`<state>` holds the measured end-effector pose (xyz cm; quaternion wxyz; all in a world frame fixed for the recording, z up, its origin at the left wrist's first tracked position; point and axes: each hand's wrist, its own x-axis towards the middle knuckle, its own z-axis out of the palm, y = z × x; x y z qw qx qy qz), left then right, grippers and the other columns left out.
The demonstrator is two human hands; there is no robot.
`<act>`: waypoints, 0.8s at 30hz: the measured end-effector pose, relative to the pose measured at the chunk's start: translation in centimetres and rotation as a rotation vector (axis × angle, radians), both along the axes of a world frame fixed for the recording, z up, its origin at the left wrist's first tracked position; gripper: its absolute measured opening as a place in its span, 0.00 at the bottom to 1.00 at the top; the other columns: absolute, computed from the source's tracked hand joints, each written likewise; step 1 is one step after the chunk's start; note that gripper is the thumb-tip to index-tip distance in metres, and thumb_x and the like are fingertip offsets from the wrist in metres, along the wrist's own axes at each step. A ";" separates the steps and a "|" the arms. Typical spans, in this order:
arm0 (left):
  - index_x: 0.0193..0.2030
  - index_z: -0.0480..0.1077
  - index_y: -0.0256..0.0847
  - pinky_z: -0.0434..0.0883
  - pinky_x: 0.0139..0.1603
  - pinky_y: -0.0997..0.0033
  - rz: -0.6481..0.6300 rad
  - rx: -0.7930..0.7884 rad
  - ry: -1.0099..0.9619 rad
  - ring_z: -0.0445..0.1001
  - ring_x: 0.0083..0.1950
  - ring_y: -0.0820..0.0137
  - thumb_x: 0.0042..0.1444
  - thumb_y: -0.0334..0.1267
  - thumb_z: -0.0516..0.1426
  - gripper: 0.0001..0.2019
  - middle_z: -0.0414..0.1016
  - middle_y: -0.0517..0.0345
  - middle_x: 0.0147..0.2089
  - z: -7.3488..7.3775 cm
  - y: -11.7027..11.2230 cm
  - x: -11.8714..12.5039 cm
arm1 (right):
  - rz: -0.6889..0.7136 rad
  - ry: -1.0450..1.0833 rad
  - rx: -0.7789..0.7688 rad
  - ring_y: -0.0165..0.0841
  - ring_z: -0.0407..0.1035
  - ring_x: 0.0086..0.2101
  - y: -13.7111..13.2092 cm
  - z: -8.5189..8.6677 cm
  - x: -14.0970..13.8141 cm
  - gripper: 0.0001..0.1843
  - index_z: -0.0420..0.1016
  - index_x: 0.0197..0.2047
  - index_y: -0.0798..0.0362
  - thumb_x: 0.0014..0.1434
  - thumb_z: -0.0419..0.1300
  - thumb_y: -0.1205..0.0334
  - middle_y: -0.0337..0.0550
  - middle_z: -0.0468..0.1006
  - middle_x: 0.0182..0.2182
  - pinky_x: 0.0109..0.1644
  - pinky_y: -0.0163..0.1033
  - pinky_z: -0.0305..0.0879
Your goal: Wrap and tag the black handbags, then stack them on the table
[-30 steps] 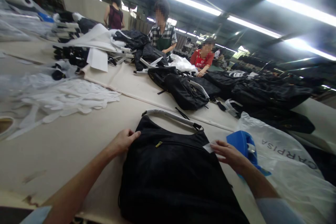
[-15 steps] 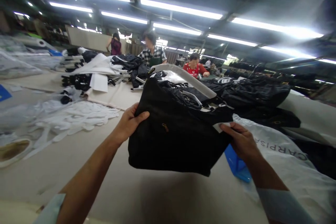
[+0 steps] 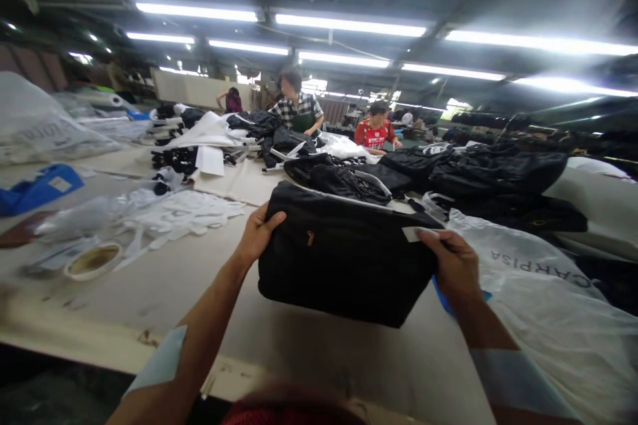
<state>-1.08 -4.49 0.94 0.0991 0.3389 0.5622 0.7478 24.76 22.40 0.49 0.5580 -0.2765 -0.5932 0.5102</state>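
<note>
I hold a black fabric bag [image 3: 343, 255] up off the beige table [image 3: 164, 285], folded so its lower half hangs toward me. My left hand [image 3: 259, 234] grips the bag's upper left corner, thumb on the front. My right hand [image 3: 451, 262] grips the upper right corner, fingers closed beside a small white tag [image 3: 413, 233]. A small gold zip pull [image 3: 310, 238] shows on the bag's front. The bag's white handle is hidden behind it.
A clear plastic bag printed CARPISA [image 3: 543, 305] lies at right over a blue item [image 3: 443, 295]. Several black bags [image 3: 478, 176] pile behind. White cut pieces [image 3: 169, 212], a tape roll [image 3: 93, 261] and blue cloth [image 3: 37, 187] lie left. Two people [image 3: 299, 109] work at the far side, a third further back.
The bag lay flat on the table a second ago. Both hands took its top corners, lifted it and folded it; its white handle has dropped behind. The view has swung left.
</note>
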 end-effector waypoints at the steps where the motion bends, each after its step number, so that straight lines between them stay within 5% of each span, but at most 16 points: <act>1: 0.46 0.78 0.38 0.74 0.50 0.63 0.021 0.019 0.069 0.77 0.45 0.60 0.47 0.51 0.67 0.23 0.82 0.54 0.43 0.7 0.1 -0.1 | -0.057 0.048 0.078 0.31 0.70 0.29 -0.2 0.5 0.3 0.15 0.77 0.27 0.48 0.40 0.75 0.53 0.35 0.77 0.26 0.38 0.39 0.69; 5: 0.43 0.79 0.39 0.72 0.52 0.63 0.072 0.044 0.190 0.76 0.47 0.60 0.49 0.51 0.66 0.20 0.81 0.54 0.43 0.9 -0.9 0.1 | -0.210 0.087 0.254 0.34 0.71 0.31 -1.6 -0.2 2.6 0.13 0.78 0.27 0.48 0.41 0.75 0.54 0.38 0.79 0.28 0.42 0.44 0.69; 10: 0.44 0.78 0.38 0.73 0.48 0.62 -0.054 -0.077 -0.078 0.76 0.43 0.60 0.40 0.54 0.69 0.27 0.82 0.53 0.41 -3.9 -2.2 1.5 | 0.054 -0.243 -0.029 0.37 0.71 0.30 -3.0 -4.5 4.1 0.15 0.79 0.25 0.49 0.37 0.76 0.51 0.41 0.79 0.26 0.37 0.44 0.69; 13: 0.40 0.78 0.37 0.72 0.45 0.66 0.004 -0.156 -0.109 0.75 0.41 0.62 0.43 0.58 0.67 0.26 0.81 0.54 0.37 -6.9 -3.3 3.5 | 0.139 -0.370 -0.175 0.34 0.69 0.27 -3.6 -6.3 4.3 0.18 0.79 0.25 0.51 0.35 0.75 0.48 0.40 0.78 0.24 0.33 0.40 0.66; 19: 0.28 0.77 0.35 0.64 0.30 0.72 0.082 -0.431 -0.075 0.69 0.30 0.68 0.50 0.59 0.62 0.24 0.73 0.59 0.25 -10.1 -6.1 6.9 | 0.175 -0.528 -0.134 0.33 0.68 0.26 -4.9 -9.6 6.7 0.19 0.80 0.29 0.51 0.38 0.73 0.47 0.39 0.78 0.23 0.32 0.38 0.64; 24: 0.26 0.76 0.35 0.60 0.28 0.73 0.143 -0.423 -0.164 0.68 0.28 0.69 0.44 0.55 0.63 0.20 0.70 0.62 0.22 -12.3 -3.8 5.7 | 0.100 -0.726 -0.029 0.38 0.70 0.30 -4.3 -11.8 6.2 0.20 0.82 0.33 0.53 0.40 0.70 0.47 0.41 0.79 0.24 0.37 0.42 0.65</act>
